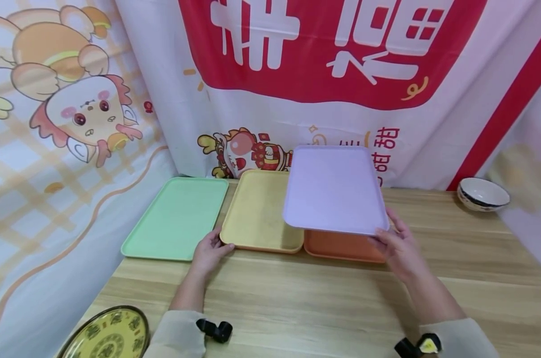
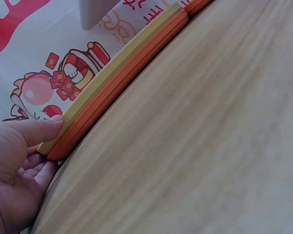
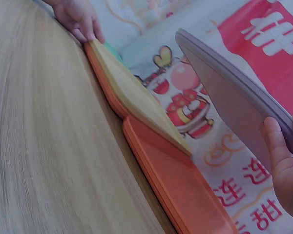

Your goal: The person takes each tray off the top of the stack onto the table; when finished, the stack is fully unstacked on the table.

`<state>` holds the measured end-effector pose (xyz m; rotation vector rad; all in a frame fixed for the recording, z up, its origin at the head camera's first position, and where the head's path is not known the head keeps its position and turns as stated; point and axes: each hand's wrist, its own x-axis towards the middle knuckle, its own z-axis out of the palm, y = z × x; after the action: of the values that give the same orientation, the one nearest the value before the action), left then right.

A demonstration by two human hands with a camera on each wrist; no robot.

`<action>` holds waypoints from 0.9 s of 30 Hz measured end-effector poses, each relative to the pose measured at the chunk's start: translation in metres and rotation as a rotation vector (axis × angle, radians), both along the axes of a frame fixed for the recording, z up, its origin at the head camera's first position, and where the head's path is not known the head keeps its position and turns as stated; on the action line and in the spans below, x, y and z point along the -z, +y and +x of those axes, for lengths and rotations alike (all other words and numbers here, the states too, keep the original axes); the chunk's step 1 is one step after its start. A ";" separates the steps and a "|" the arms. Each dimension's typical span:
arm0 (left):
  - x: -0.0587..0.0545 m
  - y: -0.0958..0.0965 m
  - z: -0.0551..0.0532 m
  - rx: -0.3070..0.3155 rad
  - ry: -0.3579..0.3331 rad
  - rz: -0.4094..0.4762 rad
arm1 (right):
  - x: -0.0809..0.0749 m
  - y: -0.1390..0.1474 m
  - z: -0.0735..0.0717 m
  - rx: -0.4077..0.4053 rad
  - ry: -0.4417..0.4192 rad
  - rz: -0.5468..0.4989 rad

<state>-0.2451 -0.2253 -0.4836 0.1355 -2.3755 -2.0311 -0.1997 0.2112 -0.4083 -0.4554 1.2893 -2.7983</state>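
My right hand [image 1: 398, 248] grips the near right corner of a lilac tray [image 1: 335, 189], thumb above and fingers below. That tray is raised over an orange tray [image 1: 342, 246] on the table and hides most of it in the head view. My left hand [image 1: 208, 253] holds the near left corner of a yellow tray [image 1: 261, 214]. In the left wrist view, the yellow rim lies on top of an orange tray edge [image 2: 71, 141], with the thumb on the yellow rim and fingers at the orange corner below. Just left of this stack lies a green tray [image 1: 176, 219].
A small bowl [image 1: 483, 194] with a dark patterned outside stands at the back right. At the near left is a gold patterned round plate [image 1: 114, 333]. A printed cloth [image 1: 199, 119] hangs behind the wooden table [image 1: 288, 303], and another covers the left side.
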 end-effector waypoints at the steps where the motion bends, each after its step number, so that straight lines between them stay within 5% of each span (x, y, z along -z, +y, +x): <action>1: 0.000 0.000 0.000 -0.002 -0.008 -0.003 | 0.001 0.007 0.001 -0.010 0.012 -0.036; 8: -0.004 -0.001 0.004 0.005 -0.027 -0.033 | 0.007 0.054 0.012 -0.029 0.094 -0.178; 18: -0.006 0.000 0.004 0.005 -0.025 -0.043 | 0.006 0.130 0.027 0.042 0.021 -0.212; 23: -0.005 0.001 0.003 0.001 -0.024 -0.046 | 0.007 0.157 0.033 0.151 -0.050 -0.122; 27: -0.007 0.002 0.004 0.000 -0.023 -0.043 | 0.009 0.175 0.034 0.149 -0.009 -0.036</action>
<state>-0.2409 -0.2233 -0.4770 0.1595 -2.4308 -1.9873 -0.1652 0.3858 -0.4178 -0.3623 1.3260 -2.9447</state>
